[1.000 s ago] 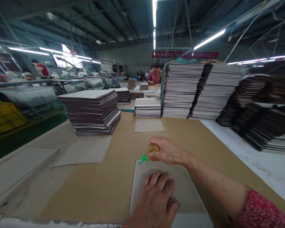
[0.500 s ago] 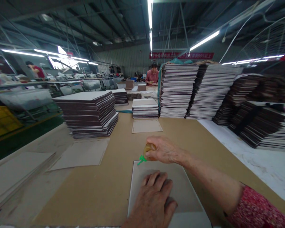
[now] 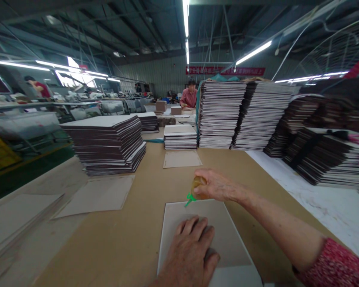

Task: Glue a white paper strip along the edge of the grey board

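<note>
A grey-white board (image 3: 227, 243) with thin pale edges lies on the brown tabletop in front of me. My left hand (image 3: 188, 249) rests flat on it, fingers stretched out and pointing away from me. At the board's far edge, my right hand (image 3: 214, 185) is wrapped round a yellowish squeeze bottle (image 3: 198, 186). The bottle is tilted, its green nozzle (image 3: 190, 198) pointing down at the board near that edge. Whether any glue leaves the tip is too small to tell.
Stacked dark-edged boards (image 3: 107, 145) stand at left, and a lower stack (image 3: 180, 137) stands ahead. Tall piles (image 3: 221, 115) rise at right. Loose sheets (image 3: 95, 195) lie to the left, and a single sheet (image 3: 182, 158) lies beyond my hands. A person (image 3: 189, 96) sits further back.
My right hand has moved to the right along the board's far edge with the squeeze bottle. My left hand stays flat on the board. The whole view has shifted slightly.
</note>
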`<action>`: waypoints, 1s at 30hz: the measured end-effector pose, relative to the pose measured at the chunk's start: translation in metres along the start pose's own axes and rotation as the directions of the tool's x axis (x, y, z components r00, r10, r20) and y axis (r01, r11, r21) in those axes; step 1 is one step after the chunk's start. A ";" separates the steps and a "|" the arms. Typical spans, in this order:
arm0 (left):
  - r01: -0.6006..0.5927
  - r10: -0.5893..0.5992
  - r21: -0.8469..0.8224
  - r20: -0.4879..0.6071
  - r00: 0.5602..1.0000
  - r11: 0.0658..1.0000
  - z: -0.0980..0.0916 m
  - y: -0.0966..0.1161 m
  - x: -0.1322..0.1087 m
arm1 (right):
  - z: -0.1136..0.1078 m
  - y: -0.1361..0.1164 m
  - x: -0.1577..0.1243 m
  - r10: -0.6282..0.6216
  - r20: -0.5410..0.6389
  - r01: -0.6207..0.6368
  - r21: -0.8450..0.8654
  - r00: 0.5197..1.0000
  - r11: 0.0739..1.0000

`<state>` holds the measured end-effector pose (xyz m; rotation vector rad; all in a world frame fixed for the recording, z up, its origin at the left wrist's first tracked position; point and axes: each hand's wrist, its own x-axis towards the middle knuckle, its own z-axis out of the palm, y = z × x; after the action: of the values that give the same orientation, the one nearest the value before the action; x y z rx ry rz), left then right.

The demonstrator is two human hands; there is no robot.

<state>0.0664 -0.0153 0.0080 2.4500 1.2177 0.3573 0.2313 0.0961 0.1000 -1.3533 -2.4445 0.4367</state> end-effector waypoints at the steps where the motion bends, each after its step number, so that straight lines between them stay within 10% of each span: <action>1: 0.001 -0.001 0.002 -0.002 1.000 1.000 0.000 0.000 0.000 | 0.003 -0.004 0.001 -0.009 -0.011 0.010 0.003 1.000 1.000; 19: -0.010 0.010 0.029 -0.001 1.000 1.000 0.000 -0.002 0.002 | 0.013 -0.022 0.010 -0.059 -0.028 0.060 0.028 0.998 0.998; 30: 0.019 -0.019 -0.004 0.042 0.999 1.000 -0.006 0.002 0.001 | -0.014 0.028 -0.020 0.128 0.019 -0.129 0.025 0.992 0.991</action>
<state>0.0664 -0.0139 0.0148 2.4279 1.2205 0.3021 0.2680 0.0948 0.0987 -1.5079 -2.3650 0.5112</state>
